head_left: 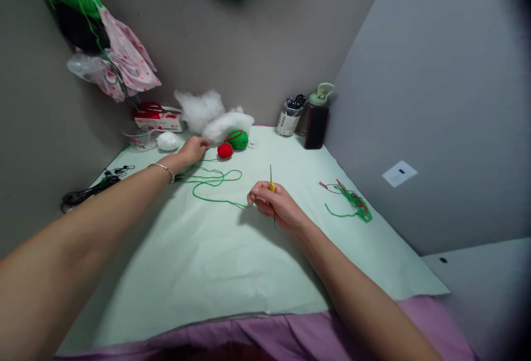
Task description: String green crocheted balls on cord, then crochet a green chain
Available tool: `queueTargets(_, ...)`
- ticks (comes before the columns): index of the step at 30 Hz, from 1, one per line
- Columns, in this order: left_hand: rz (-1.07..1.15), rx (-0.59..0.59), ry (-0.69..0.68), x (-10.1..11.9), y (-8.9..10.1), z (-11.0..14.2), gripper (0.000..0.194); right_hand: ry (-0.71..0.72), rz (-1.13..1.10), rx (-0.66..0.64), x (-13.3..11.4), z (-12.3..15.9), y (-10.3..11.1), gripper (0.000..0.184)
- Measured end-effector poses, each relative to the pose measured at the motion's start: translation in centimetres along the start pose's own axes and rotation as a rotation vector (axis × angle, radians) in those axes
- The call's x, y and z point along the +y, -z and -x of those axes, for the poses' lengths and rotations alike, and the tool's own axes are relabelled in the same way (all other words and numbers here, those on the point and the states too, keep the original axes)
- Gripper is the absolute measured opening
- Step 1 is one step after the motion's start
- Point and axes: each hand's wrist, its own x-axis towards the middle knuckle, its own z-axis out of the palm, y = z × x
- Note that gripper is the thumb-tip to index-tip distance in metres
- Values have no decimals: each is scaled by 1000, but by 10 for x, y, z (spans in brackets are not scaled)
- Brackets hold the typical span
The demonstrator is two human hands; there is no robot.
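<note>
My right hand point(271, 203) is closed around a crochet hook point(271, 187) with a yellow grip, its thin metal tip pointing up. At the fingertips of that hand, a strand of green yarn point(215, 200) ends and trails in loops to the left over the table. My left hand point(194, 151) is stretched out to the back left, fingers curled together in front of the white stuffing point(199, 111); what they hold, if anything, is hidden. Just right of it sit a small red ball point(224, 151) and a green ball point(238, 140) with a red strand across it.
A white ball point(167, 141), clear plastic container point(143, 139) and box with red scissors point(160, 120) are at back left. Black cables point(93, 189) lie at the left edge. Pen cup point(287, 121), bottle point(321, 95) and phone point(316, 127) stand at the back; yarn scraps point(354, 203) lie right.
</note>
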Motion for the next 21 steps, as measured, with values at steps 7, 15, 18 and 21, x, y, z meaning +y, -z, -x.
queueTargets(7, -51, 6, 63, 11, -12, -4, 14, -2, 8, 11, 0, -2, 1, 29)
queueTargets(15, -5, 31, 141, 21, -4, 1, 25, -15, -13, -19, 4, -2, -3, 30)
queueTargets(18, 72, 73, 173, 22, 1, 9, 23, -10, -36, -34, 4, -2, -4, 30)
queueTargets(21, 203, 161, 172, 39, 3, 15, 21, -16, -53, -37, 5, -3, -5, 30)
